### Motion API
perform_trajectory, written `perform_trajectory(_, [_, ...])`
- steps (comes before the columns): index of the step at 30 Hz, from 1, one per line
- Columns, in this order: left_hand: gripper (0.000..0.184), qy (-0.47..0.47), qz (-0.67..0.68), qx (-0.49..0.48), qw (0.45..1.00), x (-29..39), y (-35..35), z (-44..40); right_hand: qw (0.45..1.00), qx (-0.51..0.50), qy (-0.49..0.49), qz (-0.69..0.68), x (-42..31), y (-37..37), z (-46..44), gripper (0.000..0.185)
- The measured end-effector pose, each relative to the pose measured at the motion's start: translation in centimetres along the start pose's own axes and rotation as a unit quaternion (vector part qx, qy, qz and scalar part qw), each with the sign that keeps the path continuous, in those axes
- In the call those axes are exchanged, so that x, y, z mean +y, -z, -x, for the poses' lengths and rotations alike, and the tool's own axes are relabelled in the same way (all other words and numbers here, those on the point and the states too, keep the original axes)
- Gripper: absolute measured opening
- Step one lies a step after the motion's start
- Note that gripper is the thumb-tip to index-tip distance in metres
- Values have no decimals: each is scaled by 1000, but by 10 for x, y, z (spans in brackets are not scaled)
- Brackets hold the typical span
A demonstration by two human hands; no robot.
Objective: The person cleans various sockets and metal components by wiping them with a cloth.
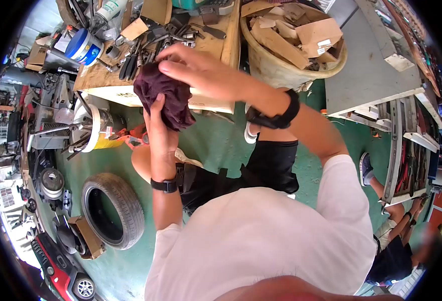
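A crumpled dark maroon cloth (168,98) is held up in front of the tool-covered workbench (228,50). My left hand (159,123) grips it from below, with the thumb lying over its near side. Above the cloth is my right hand (193,67), its thumb and fingers apart near the cloth's top edge; whether its fingertips touch the cloth is hard to tell. Sockets and hand tools (143,52) lie on the bench just behind the cloth, partly hidden by it.
A bin of cardboard scraps (281,72) stands right of the bench. At the left are a bucket with tools (98,130), a tyre (133,215) on the floor and a blue-labelled tub (83,46). Another person (394,261) sits at the lower right.
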State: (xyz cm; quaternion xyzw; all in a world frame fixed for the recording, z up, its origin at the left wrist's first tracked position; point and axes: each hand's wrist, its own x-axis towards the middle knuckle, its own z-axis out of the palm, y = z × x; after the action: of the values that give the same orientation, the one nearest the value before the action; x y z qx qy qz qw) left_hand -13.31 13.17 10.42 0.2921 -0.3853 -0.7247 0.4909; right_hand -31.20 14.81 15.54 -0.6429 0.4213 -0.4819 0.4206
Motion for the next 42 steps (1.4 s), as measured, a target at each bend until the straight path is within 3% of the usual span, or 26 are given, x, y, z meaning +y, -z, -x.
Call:
perform_trajectory(3, [53,17,57,-31,998,-12,14,2,951,79,15,299,51,52,-7,64])
perform_trajectory(5, [59,33,83,-26,996,-24,21,5,893,77,-59,440,77,81,-13,66])
perform_trajectory(7, [60,84,142,-86,983,-23,12,16,851,105,-155,490,78,84,-21,65])
perform_trajectory(10, [63,87,166,-89,978,-31,9,20,831,139,-151,517,104,83,-39,57])
perform_trajectory(13, [68,105,212,-102,966,-32,24,25,844,94,-183,496,132,93,-59,49])
perform_trajectory(14, [68,101,224,-117,962,-33,30,26,837,124,-132,516,148,95,-63,36])
perform_trajectory(16, [67,92,257,-150,950,-32,36,32,829,135,-108,533,156,96,-64,34])
perform_trajectory(19, [63,77,272,-116,952,-29,38,43,817,162,-55,551,165,101,-66,28])
perform_trajectory(20, [65,86,286,-162,940,-31,50,43,819,152,-60,550,160,101,-65,27])
perform_trajectory(22, [64,62,283,-126,949,-28,51,50,822,137,-62,549,162,106,-56,26])
perform_trajectory(24, [61,43,305,-113,945,-25,58,54,833,179,4,524,167,116,-42,26])
perform_trajectory(26, [60,32,304,-127,943,-25,66,52,858,171,-85,477,141,112,-5,33])
perform_trajectory(27, [59,33,300,-142,943,-24,69,53,901,193,-99,376,141,112,17,36])
perform_trajectory(28, [61,30,296,-69,952,-22,66,57,932,211,-116,270,143,106,38,40])
perform_trajectory(30, [62,35,268,-66,961,-25,73,57,951,262,-118,113,99,69,80,44])
perform_trajectory(31, [64,46,235,-66,969,-29,76,54,951,261,-118,115,79,52,93,44])
perform_trajectory(34, [58,39,135,-52,989,-41,71,43,963,235,-129,3,31,8,121,38])
perform_trajectory(36, [58,30,93,-104,990,-32,46,42,986,130,-100,-20,6,-8,128,51])
perform_trajectory(37, [58,34,64,-155,985,-23,36,40,986,134,-100,-13,-9,-12,131,51])
perform_trajectory(39, [58,27,37,-227,973,-11,23,35,987,41,-90,125,-37,-17,131,68])
perform_trajectory(40, [58,9,-21,-265,964,-8,20,31,970,35,-88,226,-52,-18,130,87])
perform_trajectory(42, [54,-45,-169,-310,935,-2,11,30,948,39,-63,308,-61,-19,125,91])
